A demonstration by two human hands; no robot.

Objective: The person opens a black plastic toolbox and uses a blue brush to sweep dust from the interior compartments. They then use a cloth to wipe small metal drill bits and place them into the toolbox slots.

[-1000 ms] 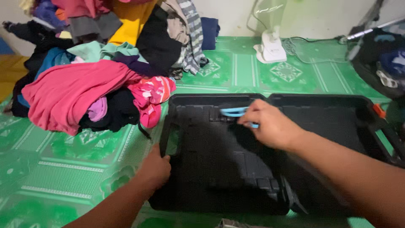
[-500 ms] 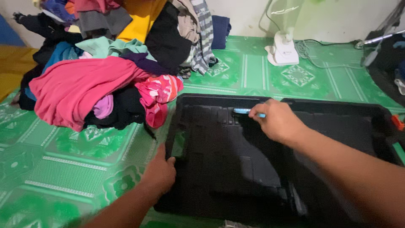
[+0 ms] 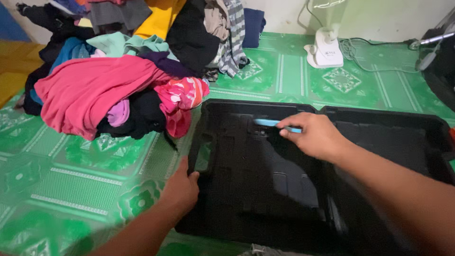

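Nearest the camera, the left hand (image 3: 182, 189) rests on the left edge of the open black plastic case (image 3: 246, 189), fingers curled over the rim just below the case's handle cut-out (image 3: 204, 157), through which the green mat shows. The hand is partly closed on that rim and holds nothing else.

The case lies flat on the green patterned floor mat (image 3: 76, 189) with its 2 halves spread side by side: a moulded half with shaped recesses on the left and a plainer half (image 3: 393, 137) on the right. The right forearm crosses the case from the lower right and hides much of the middle and the hinge line.

Further in, the right hand (image 3: 315, 137) hovers over the upper part of the moulded half, its fingers pinched on a thin light-blue tool (image 3: 270, 123), whose free end points left above the recesses. What kind of tool it is cannot be told; whether its tip touches the plastic is unclear.

Just beside the case's upper left corner sits a heap of clothes (image 3: 109, 90), with a pink garment on top at the front, a pink patterned piece touching the case's corner, and black, teal, yellow and striped pieces behind.

Farthest off, by the wall, a white fan base (image 3: 326, 52) stands on the mat with its cable (image 3: 365, 50) lying to the right.
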